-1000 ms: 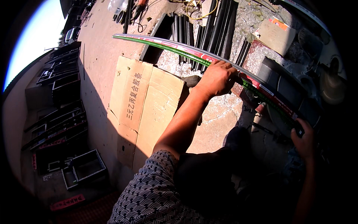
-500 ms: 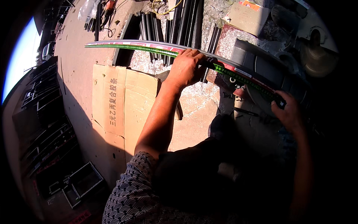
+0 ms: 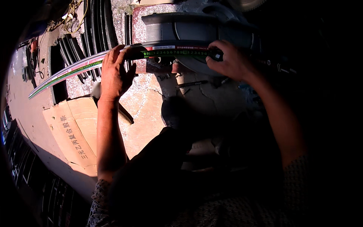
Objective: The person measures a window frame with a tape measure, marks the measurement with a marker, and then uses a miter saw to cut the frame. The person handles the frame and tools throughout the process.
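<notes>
A long grey profile strip [image 3: 89, 59] with red and white film along it stretches across the view, bowed by the lens. Against its near side runs an extended green tape blade [image 3: 166, 53] with printed marks. My left hand [image 3: 113, 75] bends its fingers over the strip and blade near the middle, thumb held apart below. Farther right, my right hand [image 3: 230, 62] is closed round the black tape measure case [image 3: 216, 55] beside the strip. The strip's right part fades into deep shadow.
A grey machine base [image 3: 159, 30] stands behind the strip, with a toothed round blade [image 3: 247, 3] at the top. Black profiles [image 3: 99, 26] lie at the back left. Flattened cardboard [image 3: 72, 132] is on the ground at left. A dark pen-like rod [image 3: 192, 84] lies nearer.
The view has swung rightward, so the cardboard and black profiles sit farther left. The strip now lies more level between my hands. Both hands still hold as before.
</notes>
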Action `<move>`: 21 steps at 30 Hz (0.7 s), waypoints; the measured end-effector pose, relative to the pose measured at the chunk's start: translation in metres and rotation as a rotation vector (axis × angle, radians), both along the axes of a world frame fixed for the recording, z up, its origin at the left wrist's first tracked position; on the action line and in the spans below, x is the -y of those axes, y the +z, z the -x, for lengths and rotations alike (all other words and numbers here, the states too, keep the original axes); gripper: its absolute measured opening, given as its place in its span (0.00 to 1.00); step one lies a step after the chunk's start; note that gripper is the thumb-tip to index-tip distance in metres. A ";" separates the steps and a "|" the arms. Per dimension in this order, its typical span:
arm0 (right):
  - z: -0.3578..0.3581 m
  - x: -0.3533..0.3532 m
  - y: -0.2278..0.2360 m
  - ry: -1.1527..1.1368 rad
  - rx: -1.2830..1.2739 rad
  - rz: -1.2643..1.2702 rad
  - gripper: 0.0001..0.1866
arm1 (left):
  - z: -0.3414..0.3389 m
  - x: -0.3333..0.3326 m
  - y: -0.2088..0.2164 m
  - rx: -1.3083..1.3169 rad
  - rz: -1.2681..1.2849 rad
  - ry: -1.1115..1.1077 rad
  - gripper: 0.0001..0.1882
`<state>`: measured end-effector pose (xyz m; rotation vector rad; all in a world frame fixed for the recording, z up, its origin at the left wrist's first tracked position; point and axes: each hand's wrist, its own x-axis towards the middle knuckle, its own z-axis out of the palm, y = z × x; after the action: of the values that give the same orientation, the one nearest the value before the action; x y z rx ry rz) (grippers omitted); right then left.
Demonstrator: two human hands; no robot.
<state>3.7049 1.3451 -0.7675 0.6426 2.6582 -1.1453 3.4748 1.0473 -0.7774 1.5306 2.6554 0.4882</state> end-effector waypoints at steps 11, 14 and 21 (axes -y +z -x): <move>-0.002 0.004 -0.009 -0.020 -0.033 -0.103 0.29 | -0.110 -0.059 -0.019 0.104 -0.087 -0.127 0.37; -0.002 0.005 -0.012 -0.046 -0.043 -0.114 0.29 | -0.125 -0.070 -0.024 0.116 -0.003 -0.134 0.42; 0.000 0.009 -0.010 -0.062 0.009 -0.114 0.30 | -0.132 -0.081 -0.033 0.115 0.061 -0.089 0.44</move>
<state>3.7050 1.3366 -0.7777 0.7525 2.7297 -1.0089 3.6069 1.1287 -0.8104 1.5454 2.4817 0.4711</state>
